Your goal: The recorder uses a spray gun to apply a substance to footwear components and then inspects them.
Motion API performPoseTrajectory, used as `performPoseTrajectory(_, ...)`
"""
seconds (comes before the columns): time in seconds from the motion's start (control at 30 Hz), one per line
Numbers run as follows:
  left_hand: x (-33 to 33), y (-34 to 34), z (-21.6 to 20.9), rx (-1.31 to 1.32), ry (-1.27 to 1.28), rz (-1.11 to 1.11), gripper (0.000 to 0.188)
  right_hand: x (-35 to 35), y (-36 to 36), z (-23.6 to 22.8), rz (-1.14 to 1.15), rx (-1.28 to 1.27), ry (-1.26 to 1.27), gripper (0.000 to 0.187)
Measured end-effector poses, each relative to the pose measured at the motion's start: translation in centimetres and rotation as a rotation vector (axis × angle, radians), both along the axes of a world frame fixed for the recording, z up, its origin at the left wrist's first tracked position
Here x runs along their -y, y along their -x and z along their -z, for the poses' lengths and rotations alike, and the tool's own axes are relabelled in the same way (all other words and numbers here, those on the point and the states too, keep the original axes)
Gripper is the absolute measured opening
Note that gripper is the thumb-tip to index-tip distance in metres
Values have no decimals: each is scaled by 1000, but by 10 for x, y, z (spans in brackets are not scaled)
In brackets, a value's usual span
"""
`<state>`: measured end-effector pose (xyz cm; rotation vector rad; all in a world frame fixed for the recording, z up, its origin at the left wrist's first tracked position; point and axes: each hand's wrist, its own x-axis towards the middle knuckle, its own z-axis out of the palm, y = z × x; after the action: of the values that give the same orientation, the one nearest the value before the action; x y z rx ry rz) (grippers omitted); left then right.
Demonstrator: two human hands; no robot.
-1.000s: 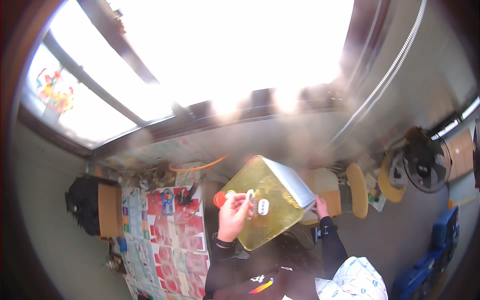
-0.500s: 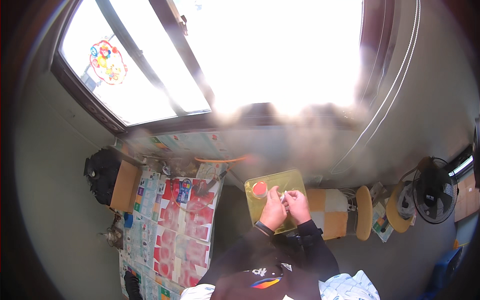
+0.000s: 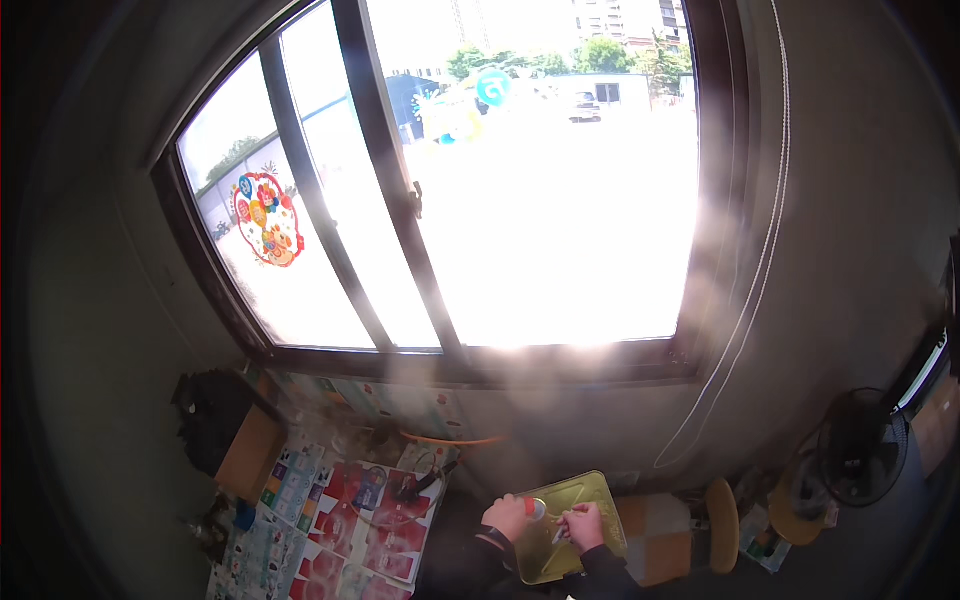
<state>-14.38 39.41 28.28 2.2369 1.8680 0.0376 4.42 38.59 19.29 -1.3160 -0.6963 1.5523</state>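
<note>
My left hand (image 3: 506, 516) is closed around the side of a small round container (image 3: 539, 509), red with a pale rim, at the left part of a yellow-green tray (image 3: 597, 482). My right hand (image 3: 584, 526) is over the middle of the tray. Its fingers pinch a small, pale, slim piece (image 3: 558, 535), too small to name. The two hands are apart. Both forearms rise from the lower edge in dark sleeves.
Left of the tray, a table covered with printed sheets (image 3: 340, 520) bears a cardboard box (image 3: 250, 455) and a black bag (image 3: 220, 415). A padded seat (image 3: 655, 540) and a black fan (image 3: 860, 450) are at the right. A bright window (image 3: 560, 250) rises beyond.
The view has tilted up toward the window. My hands were close together over the tray; now they are apart, and my left hand has moved onto the red container.
</note>
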Motion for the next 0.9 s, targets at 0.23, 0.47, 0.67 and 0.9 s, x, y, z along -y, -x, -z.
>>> performPoseTrajectory(0.23,-32,-1,14,131,25,126,56,-6,-30,2,38,84,16,30)
performPoseTrajectory(0.47,-68,-6,23,286,206,120,48,-26,-48,9,53,184,83,28)
performPoseTrajectory(0.67,-77,35,32,1159,-72,-524,57,-34,-67,21,-13,282,114,28)
performPoseTrajectory(0.9,147,266,179,449,-251,-1212,39,-37,-41,35,-217,226,143,23)
